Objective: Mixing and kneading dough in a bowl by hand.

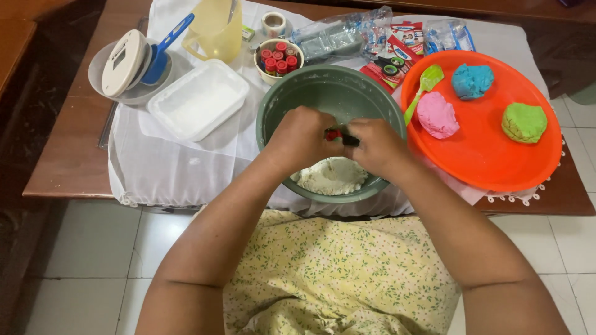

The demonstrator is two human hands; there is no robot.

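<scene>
One view only, from the person's head, looking steeply down and forward at close range over the table (74,161); the lap lies at six o'clock, the table's far edge at twelve.

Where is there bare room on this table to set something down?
Bare white cloth lies in front of the white tray, left of the green bowl. The orange plate has room along its near edge. The back row of jug, cup and packets is crowded.

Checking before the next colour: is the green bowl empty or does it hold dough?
Not empty: a pale dough lump lies in the green bowl, below both hands.
</scene>
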